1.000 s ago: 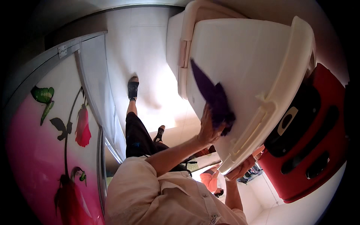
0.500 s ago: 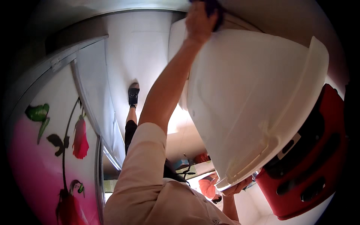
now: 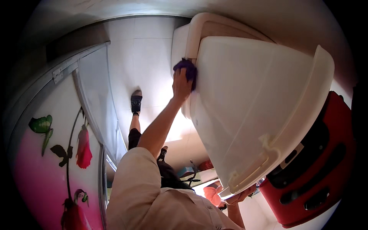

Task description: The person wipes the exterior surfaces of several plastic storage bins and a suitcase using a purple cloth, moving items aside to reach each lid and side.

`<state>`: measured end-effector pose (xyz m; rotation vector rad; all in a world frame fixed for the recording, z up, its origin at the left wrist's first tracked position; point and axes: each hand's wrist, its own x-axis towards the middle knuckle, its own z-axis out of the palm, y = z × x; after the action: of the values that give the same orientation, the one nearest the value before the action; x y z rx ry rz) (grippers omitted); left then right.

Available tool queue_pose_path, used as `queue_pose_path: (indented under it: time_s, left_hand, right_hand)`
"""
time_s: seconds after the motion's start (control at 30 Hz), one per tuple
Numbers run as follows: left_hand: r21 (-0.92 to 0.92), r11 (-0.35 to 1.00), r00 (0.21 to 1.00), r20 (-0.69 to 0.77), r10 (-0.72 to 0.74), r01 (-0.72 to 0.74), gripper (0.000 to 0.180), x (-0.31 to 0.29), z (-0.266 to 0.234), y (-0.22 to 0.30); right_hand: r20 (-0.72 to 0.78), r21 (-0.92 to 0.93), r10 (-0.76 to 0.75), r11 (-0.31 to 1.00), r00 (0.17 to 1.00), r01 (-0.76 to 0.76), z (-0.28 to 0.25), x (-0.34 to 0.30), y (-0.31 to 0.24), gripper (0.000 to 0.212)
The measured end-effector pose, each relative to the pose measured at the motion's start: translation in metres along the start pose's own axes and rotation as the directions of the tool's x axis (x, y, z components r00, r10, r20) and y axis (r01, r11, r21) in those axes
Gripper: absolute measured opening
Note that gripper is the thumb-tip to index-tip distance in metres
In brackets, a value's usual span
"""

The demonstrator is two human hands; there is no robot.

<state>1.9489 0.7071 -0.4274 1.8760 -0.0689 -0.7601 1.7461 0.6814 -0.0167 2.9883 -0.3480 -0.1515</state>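
Observation:
A crumpled purple cloth (image 3: 186,66) is bunched under the fingers of my left hand (image 3: 181,86). That hand presses it against the left side of a white plastic box-like body (image 3: 194,32) with a rounded rim. Over this body a big white plastic panel (image 3: 249,99), like a lid with a raised edge, stands tilted up. Low in the view, my right hand (image 3: 242,194) grips the panel's near lower edge. The panel partly covers its fingers.
A red suitcase (image 3: 306,191) with black trim stands on the right. At left is a door panel (image 3: 42,161) printed with roses, in a grey frame. My foot in a dark shoe (image 3: 136,100) rests on pale floor tiles. A person in orange (image 3: 212,193) shows beyond the panel.
My left hand has brought the cloth from the far top of the white body down and left along its side, nearer to me. My right hand still holds the panel, which has shifted little.

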Motion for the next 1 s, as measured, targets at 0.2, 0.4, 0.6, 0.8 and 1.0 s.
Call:
queue_pose_path:
  time_s: [0.2, 0.4, 0.6, 0.8, 1.0]
  left_hand:
    - [0.169, 0.949, 0.925, -0.230, 0.301, -0.267, 0.045, 0.142, -0.015, 0.061]
    - [0.302, 0.890, 0.904, -0.156, 0.399, -0.341, 0.048, 0.164, -0.012, 0.078]
    - [0.033, 0.991, 0.984, -0.116, 0.134, -0.131, 0.052, -0.002, 0.012, -0.019]
    - [-0.095, 0.995, 0.988, -0.151, 0.028, -0.042, 0.049, -0.092, 0.031, -0.057]
    - [-0.358, 0.910, 0.972, -0.022, -0.235, 0.212, 0.047, -0.172, 0.048, -0.058]
  right_hand:
    - [0.027, 0.056, 0.086, 0.995, 0.996, -0.087, 0.004, 0.016, -0.012, 0.062]
    - [0.059, -0.037, 0.022, 0.999, 0.998, -0.020, 0.000, -0.005, -0.002, 0.061]
    - [-0.001, -0.081, 0.064, 0.995, 0.998, -0.064, 0.000, -0.007, -0.004, 0.069]
    - [-0.033, -0.033, -0.084, 0.996, 0.996, 0.083, 0.004, -0.001, -0.004, 0.054]
    - [-0.003, 0.050, 0.162, 0.986, 0.987, -0.161, 0.009, -0.048, 0.013, 0.037]
